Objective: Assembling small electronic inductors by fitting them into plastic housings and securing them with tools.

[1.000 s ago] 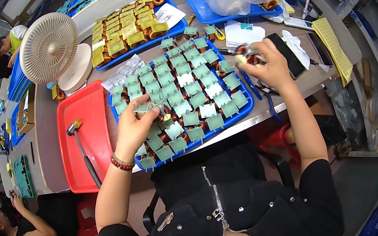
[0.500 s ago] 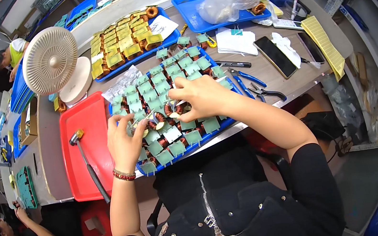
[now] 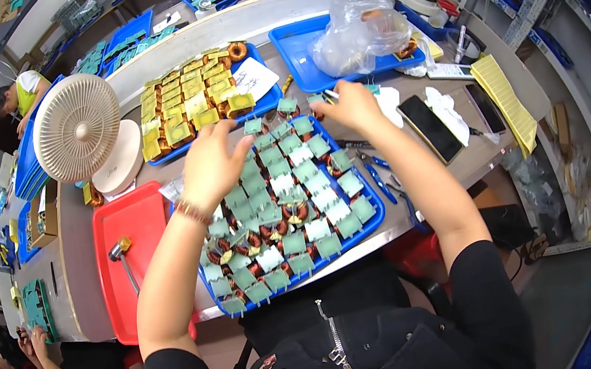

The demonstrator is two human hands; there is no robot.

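A blue tray point(image 3: 380, 212) in front of me holds rows of copper-wound coils topped with pale green plates point(image 3: 282, 184). A few coils with yellowish bases point(image 3: 274, 231) lie plate-less across the near rows. My left hand point(image 3: 215, 164) hovers over the tray's far left part, fingers apart and apparently holding nothing. Past the tray's far edge, my right hand point(image 3: 354, 108) has thumb and forefinger drawn together beside a small green-topped coil point(image 3: 317, 101). A thin pale piece shows at those fingertips, too small to name. Another green-topped coil point(image 3: 287, 106) sits just left of them.
A red tray point(image 3: 114, 300) with a hammer point(image 3: 122, 248) is at left, below a fan point(image 3: 80, 131). Yellow-topped coils point(image 3: 195, 105) fill a tray behind. Blue pliers point(image 3: 380, 182), a phone point(image 3: 429, 128) and a bagged tray point(image 3: 291, 47) are at right. Co-workers sit at far left.
Both hands have left the coils in the middle of the tray and reached farther away, the right to beyond its far edge. The whole view has shifted, bringing a microscope in at the top.
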